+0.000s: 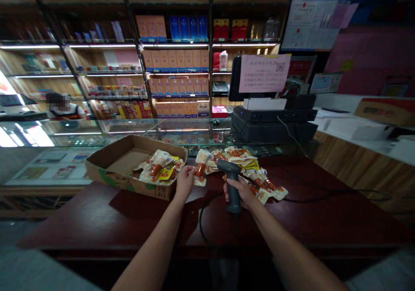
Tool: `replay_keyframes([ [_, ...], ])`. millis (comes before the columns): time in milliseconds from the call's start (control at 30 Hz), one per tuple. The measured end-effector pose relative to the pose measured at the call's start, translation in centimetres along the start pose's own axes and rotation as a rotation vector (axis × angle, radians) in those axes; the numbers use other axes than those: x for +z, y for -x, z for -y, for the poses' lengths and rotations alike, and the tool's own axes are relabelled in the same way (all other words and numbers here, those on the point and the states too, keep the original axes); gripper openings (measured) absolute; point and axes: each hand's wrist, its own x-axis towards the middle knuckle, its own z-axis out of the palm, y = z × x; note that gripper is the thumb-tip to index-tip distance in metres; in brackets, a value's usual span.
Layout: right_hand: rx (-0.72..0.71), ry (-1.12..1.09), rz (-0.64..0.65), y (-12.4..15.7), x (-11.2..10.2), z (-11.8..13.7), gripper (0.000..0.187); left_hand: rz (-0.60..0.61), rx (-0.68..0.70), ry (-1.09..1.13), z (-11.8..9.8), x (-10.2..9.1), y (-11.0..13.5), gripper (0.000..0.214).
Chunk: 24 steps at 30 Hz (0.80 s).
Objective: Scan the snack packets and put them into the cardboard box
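My left hand [185, 183] pinches the edge of a clear vacuum-packed sausage pouch [201, 164], held upright just right of the carton. In my right hand [241, 189] is a dark grey barcode scanner [232, 191], fingers wrapped round its handle and its head tipped toward the left. A cable [201, 222] loops from the scanner's base across the table. Several similar sausage packs [235, 153] lie piled behind the scanner, and more packs [264, 183] spread to its right. The open cardboard box [126, 185] on the left holds further packs [158, 165] in its right part.
The dark red table [136, 226] meets a glass display counter [181, 129] at the back. A monitor with a pink paper sign [264, 74] stands on black equipment [272, 126] at back right. Shelves of boxes [177, 62] line the wall. Another person [65, 109] is far left.
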Motion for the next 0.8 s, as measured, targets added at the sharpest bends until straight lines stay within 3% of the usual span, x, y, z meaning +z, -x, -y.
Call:
replay_keyframes([
  [300,-0.012,-0.009,0.172,-4.5,7.9,0.8,0.034,-0.355,0.051,-0.631,-3.9,-10.8,-4.2,0.019],
  [433,-0.006,-0.016,0.207,-5.2,9.0,0.0,0.032,-0.442,0.093,-0.731,-4.3,-13.0,-4.0,0.024],
  [533,-0.009,-0.023,0.199,-5.0,9.0,-0.3,0.031,-0.462,0.178,-0.707,-4.6,-12.5,-3.6,0.024],
  [667,-0.030,-0.006,0.139,-3.9,7.5,-0.1,0.032,-0.416,0.296,-0.551,-4.8,-9.5,-2.8,0.021],
  [733,-0.071,0.045,0.075,-3.0,5.7,0.0,0.031,-0.286,0.248,-0.421,-4.5,-7.2,-2.2,0.020],
  [800,-0.125,0.124,-0.012,-1.9,3.4,0.2,0.029,-0.069,0.133,-0.274,-3.9,-4.2,-1.1,0.018],
])
